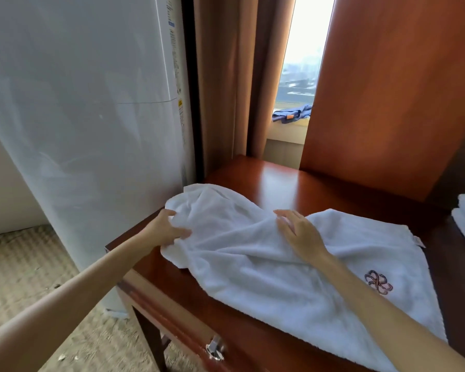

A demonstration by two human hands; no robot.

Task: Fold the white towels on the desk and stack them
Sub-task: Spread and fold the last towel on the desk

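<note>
Left hand (167, 227) pinches 1 white towel (242, 267), right hand (301, 235) presses it

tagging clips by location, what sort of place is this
Probably a hotel room. A white towel with an embroidered flower logo lies on a polished wooden desk, and heavy brown curtains frame a window that seems to look out high over a city.
</note>
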